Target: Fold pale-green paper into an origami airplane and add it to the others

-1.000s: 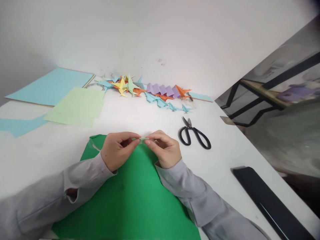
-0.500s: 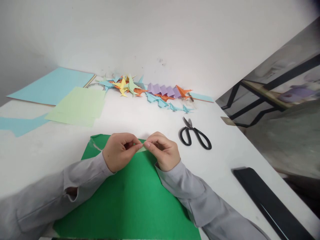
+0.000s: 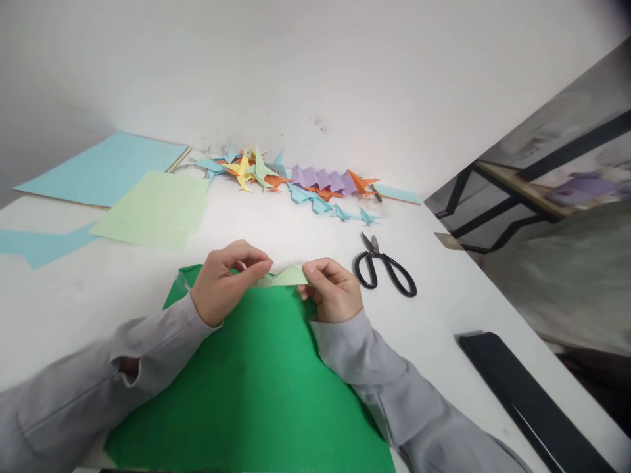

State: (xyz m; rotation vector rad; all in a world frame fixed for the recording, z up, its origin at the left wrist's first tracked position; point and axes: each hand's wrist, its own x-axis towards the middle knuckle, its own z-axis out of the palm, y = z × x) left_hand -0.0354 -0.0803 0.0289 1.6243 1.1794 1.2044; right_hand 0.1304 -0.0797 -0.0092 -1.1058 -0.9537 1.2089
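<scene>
White table [image 3: 276, 230], green sheet [image 3: 266, 374] spread beneath the hands, and here's the right hand [image 3: 338, 292] pinching folded pale-green paper [image 3: 292, 275] between them! The left hand [image 3: 223, 279], finger and thumb together, meets its other end, grip unclear; scissors [image 3: 376, 253] lie rightward.

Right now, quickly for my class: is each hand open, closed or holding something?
Left hand: pinched closed; whether it grips the pale green paper cannot be told.
Right hand: closed, holding the paper's right end.
</scene>
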